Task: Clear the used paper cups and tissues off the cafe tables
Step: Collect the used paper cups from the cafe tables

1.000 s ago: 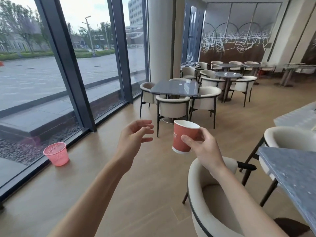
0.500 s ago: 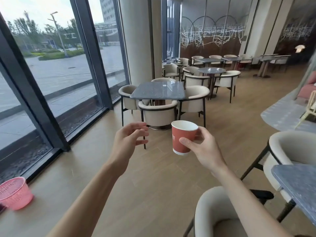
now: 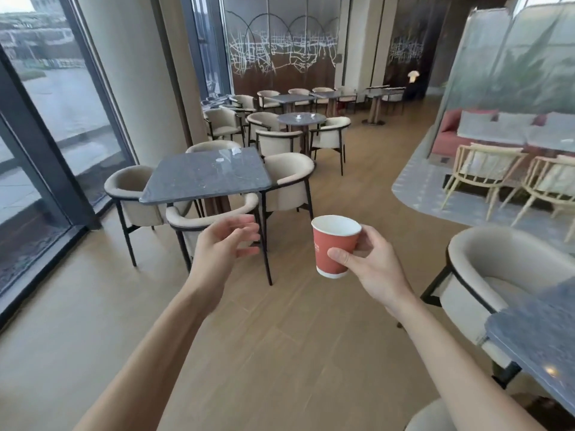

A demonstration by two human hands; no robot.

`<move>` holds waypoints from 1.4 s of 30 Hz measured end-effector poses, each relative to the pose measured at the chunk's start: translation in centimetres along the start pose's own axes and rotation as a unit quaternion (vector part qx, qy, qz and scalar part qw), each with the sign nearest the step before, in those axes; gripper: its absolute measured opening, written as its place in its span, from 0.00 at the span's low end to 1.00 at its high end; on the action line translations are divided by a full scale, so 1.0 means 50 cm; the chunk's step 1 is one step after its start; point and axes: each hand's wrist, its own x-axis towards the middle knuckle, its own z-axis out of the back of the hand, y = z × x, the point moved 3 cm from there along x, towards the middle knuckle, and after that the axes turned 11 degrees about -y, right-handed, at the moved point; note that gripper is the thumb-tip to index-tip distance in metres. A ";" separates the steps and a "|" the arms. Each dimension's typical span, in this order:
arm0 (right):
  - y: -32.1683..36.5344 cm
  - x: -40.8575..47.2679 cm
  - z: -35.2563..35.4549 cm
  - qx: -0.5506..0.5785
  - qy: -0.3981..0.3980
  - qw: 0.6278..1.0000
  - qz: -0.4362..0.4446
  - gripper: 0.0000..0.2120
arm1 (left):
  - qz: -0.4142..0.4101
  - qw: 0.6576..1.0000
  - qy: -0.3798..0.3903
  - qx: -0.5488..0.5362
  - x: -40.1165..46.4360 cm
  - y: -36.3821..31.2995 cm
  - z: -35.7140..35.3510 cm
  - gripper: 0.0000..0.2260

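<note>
Fingers (image 3: pixel 340 254) of right hand (image 3: pixel 378 265) grasp red paper cup (image 3: pixel 333 247) upright, mid-air over floor | left hand (image 3: pixel 222 245) released, loosely curled, arm extended | tissues (image 3: pixel 228 154) on far worktop (image 3: pixel 205 175)

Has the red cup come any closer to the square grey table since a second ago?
Yes. The red cup, gripped by the right hand, is carried forward: the square grey table now looms larger and nearer.
</note>
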 end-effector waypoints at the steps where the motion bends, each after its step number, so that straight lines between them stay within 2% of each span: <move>1: -0.004 0.031 -0.008 -0.003 -0.011 1.000 -0.003 0.25 | 0.004 1.000 0.012 -0.002 0.034 0.010 -0.017 0.09; 11: -0.134 0.382 -0.123 0.002 -0.070 0.997 -0.018 0.24 | 0.013 0.996 0.089 0.009 0.417 0.127 -0.187 0.09; 20: -0.204 0.809 -0.233 0.017 -0.069 0.997 -0.024 0.24 | 0.007 0.997 0.074 0.006 0.827 0.167 -0.353 0.08; 30: -0.315 1.226 -0.350 -0.031 -0.076 0.996 -0.023 0.27 | -0.005 0.994 0.106 -0.012 1.257 0.247 -0.560 0.09; 35: -0.367 1.478 -0.400 -0.048 -0.095 0.994 -0.023 0.28 | 0.008 0.993 0.117 -0.030 1.512 0.292 -0.685 0.08; 42: -0.419 1.776 -0.366 -0.069 -0.157 0.984 -0.044 0.23 | 0.032 0.980 0.192 -0.042 1.777 0.314 -0.951 0.08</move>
